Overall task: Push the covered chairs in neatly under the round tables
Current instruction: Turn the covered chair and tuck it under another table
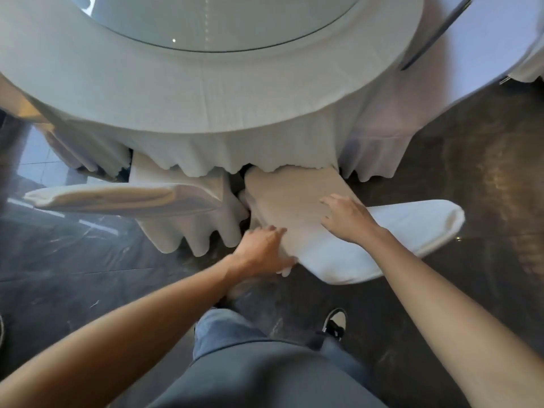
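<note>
A round table (188,95) under a white cloth fills the top of the view, with a glass turntable in its middle. Right below me stands a white covered chair (391,234), turned at an angle, its seat partly under the hanging tablecloth. My left hand (262,251) grips the left end of the chair's backrest, thumb around the cover's edge. My right hand (347,219) lies on the seat beside the backrest with fingers spread and straight. A second covered chair (123,197) stands to the left, its seat tucked under the cloth.
Dark glossy floor (471,178) lies all around. Another white-clothed table (500,33) shows at the top right. More covered chairs sit at the far left edge of the table. My legs and one shoe (334,322) are just behind the chair.
</note>
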Available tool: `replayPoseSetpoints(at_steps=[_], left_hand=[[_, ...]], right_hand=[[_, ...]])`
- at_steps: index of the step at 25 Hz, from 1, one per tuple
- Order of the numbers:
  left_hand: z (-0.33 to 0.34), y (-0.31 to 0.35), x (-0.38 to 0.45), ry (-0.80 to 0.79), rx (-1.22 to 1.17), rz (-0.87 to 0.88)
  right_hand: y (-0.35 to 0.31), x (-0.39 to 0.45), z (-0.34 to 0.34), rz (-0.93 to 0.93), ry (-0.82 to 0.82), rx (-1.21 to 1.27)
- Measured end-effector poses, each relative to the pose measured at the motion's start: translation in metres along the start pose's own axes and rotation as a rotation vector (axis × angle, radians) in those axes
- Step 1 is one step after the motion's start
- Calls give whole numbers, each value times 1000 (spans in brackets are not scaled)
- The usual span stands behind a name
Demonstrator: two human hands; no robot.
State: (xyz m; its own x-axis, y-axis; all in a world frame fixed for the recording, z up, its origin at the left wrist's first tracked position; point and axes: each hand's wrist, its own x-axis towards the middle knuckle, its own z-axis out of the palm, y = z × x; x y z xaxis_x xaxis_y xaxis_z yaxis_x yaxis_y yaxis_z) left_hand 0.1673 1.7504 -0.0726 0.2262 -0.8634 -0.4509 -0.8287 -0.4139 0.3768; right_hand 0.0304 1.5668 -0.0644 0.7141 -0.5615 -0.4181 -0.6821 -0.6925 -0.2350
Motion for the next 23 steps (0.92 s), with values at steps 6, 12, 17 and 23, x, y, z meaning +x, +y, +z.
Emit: replayPoseSetpoints(at_steps=[6,12,17,23], left_hand=[[67,197,17,-90,-106,5],[89,225,45,80,-113,-156],[85,215,50,58,-41,-143],[59,188,50,123,-89,-194]], right_hand=[[164,-82,-30,29,153,47],[237,-114,-39,-157,-30,-36],[213,-83,-29,-117,-80,-281],[178,-61,-23,-81,18,-273]])
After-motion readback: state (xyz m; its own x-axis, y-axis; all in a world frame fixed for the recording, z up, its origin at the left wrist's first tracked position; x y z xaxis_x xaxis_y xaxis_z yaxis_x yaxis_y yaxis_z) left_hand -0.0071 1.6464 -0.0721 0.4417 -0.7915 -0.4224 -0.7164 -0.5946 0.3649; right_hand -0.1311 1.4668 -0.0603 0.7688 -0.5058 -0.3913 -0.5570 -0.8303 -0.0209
